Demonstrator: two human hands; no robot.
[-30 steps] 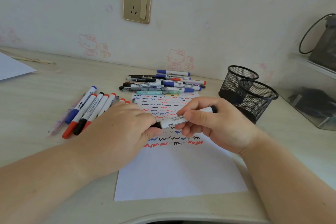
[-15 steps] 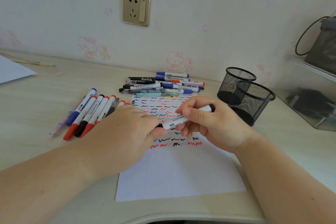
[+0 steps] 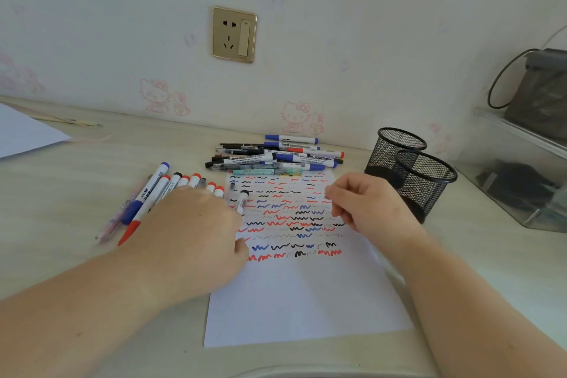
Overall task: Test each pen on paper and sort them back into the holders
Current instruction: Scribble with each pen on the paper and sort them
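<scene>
Pens (image 3: pixel 276 154) lie heaped at the far edge of the paper (image 3: pixel 306 301), near the wall, and a second row of pens (image 3: pixel 159 190) fans out on the desk (image 3: pixel 76 193) to the left of the sheet, their far ends reaching toward the left hand (image 3: pixel 196 236). That hand lies palm down across the paper's left edge, fingers curled loosely over a black-capped marker (image 3: pixel 242 201) whose capped end pokes out past the knuckles; whether the fingers actually grip it I cannot tell, since the hand hides the barrel. The right hand (image 3: pixel 368 205) hovers over the right edge of the sheet, fingers half bent and holding nothing. Rows of red, blue and black squiggles fill the upper half of the paper, while the near half is blank white down to the desk's rounded front edge. Two black mesh holders (image 3: pixel 411 172) stand touching each other just beyond the right hand, well clear of the heap. Bare desk opens to the far left, up to another sheet (image 3: pixel 24 135) at the frame's edge, and a clear bin (image 3: pixel 521 181) closes off the right side.
</scene>
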